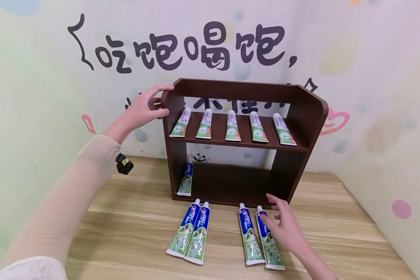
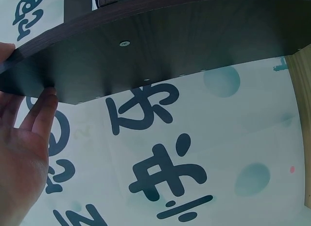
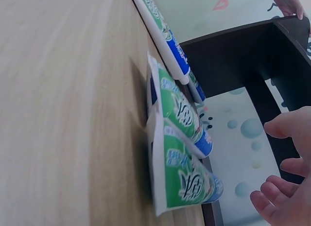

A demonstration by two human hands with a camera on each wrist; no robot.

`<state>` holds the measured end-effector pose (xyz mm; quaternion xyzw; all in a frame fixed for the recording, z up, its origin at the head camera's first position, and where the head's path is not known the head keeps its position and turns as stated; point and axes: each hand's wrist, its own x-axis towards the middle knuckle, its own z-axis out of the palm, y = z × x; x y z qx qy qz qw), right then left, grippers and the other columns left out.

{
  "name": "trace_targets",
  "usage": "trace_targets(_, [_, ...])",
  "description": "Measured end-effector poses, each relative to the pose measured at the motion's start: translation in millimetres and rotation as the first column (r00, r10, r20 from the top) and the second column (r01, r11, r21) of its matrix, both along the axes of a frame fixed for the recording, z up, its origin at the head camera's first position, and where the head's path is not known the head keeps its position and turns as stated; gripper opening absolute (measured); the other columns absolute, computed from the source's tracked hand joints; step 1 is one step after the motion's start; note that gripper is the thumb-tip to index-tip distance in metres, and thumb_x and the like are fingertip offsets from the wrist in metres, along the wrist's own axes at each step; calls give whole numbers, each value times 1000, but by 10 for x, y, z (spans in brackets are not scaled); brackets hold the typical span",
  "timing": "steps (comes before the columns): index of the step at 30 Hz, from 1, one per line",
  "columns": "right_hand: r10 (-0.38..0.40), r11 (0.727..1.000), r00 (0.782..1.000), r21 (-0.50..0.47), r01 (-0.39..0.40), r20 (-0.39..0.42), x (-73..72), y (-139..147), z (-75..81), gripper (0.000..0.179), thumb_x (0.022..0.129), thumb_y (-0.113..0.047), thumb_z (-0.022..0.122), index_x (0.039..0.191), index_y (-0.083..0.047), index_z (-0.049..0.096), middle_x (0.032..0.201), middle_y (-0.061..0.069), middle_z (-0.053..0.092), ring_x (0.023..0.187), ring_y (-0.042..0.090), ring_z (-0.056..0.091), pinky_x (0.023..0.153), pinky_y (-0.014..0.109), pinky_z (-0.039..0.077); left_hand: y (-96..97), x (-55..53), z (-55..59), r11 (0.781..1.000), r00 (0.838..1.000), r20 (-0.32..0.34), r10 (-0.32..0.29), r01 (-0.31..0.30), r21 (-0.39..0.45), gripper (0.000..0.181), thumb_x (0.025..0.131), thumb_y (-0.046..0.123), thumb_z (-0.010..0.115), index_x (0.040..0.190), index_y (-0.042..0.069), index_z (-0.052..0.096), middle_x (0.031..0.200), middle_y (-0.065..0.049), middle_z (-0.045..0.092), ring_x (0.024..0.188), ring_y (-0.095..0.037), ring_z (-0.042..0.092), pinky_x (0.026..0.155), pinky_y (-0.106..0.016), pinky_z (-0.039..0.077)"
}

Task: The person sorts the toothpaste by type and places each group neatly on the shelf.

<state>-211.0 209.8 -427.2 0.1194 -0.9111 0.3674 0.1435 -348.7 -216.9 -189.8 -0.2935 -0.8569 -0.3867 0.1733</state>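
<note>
My left hand point(image 1: 145, 107) grips the upper left corner of a dark brown two-tier shelf point(image 1: 241, 88); in the left wrist view its fingers point(image 2: 44, 112) touch the side panel. Relaxed and holding nothing, my right hand point(image 1: 286, 225) hovers by the rightmost blue-and-green toothpaste tube point(image 1: 271, 249), overlapping it in the head view. Beside that tube lies another toothpaste tube point(image 1: 251, 241). Two more toothpaste tubes point(image 1: 183, 233) lie side by side at the left, caps toward the shelf. One blue-and-green toothpaste tube point(image 1: 186, 181) leans inside the lower tier at its left end.
Several white-and-green toothpaste tubes point(image 1: 232, 126) stand in a spaced row on the upper tier. A small black object point(image 1: 124, 164) shows by the left forearm. The wooden table point(image 1: 133, 233) meets walls at the back and sides, with black lettering point(image 1: 215, 46) behind the shelf.
</note>
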Motion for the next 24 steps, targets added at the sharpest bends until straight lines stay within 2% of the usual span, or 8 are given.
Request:
trace_targets(7, [-4, 1000, 1000, 20, 4, -11, 11, 52, -72, 66, 86, -12, 74, 145, -5, 44, 137, 20, 52, 113, 32, 56, 82, 34, 56, -1, 0, 1, 1000, 1000, 3, 4, -4, 1, 60, 92, 6, 63, 148, 18, 43, 160, 3, 37, 132, -36, 54, 107, -39, 51])
trace_targets(10, [-9, 999, 1000, 35, 9, 18, 19, 72, -101, 68, 86, -12, 73, 146, -5, 42, 138, 20, 51, 115, 33, 56, 85, 39, 56, -3, -3, 0, 1000, 1000, 5, 7, -7, 0, 61, 92, 6, 63, 148, 16, 43, 160, 3, 37, 132, -36, 54, 106, -36, 51])
trace_targets(14, [-5, 999, 998, 34, 3, 61, 26, 100, -134, 69, 86, -13, 73, 147, -4, 41, 138, 22, 49, 117, 36, 54, 86, 46, 57, -2, -6, 1, 1000, 1000, 5, 2, -2, 5, 60, 92, 6, 63, 148, 16, 43, 160, 3, 37, 132, -37, 54, 109, -41, 50])
trace_targets(20, [-7, 999, 990, 39, 2, 141, 47, 143, -168, 70, 87, -18, 74, 147, -4, 40, 138, 23, 49, 118, 35, 53, 89, 49, 57, 0, -4, 3, 1000, 1000, 7, 3, -3, 4, 60, 92, 7, 63, 148, 19, 44, 160, 3, 37, 132, -36, 54, 110, -46, 47])
trace_targets(24, [-13, 998, 982, 58, 2, 187, 58, 163, -184, 72, 86, -21, 75, 147, -5, 40, 137, 22, 51, 116, 34, 54, 88, 46, 57, 2, -2, 4, 1000, 1000, 7, 4, -4, 5, 60, 92, 6, 63, 148, 19, 44, 160, 3, 37, 132, -36, 54, 111, -47, 47])
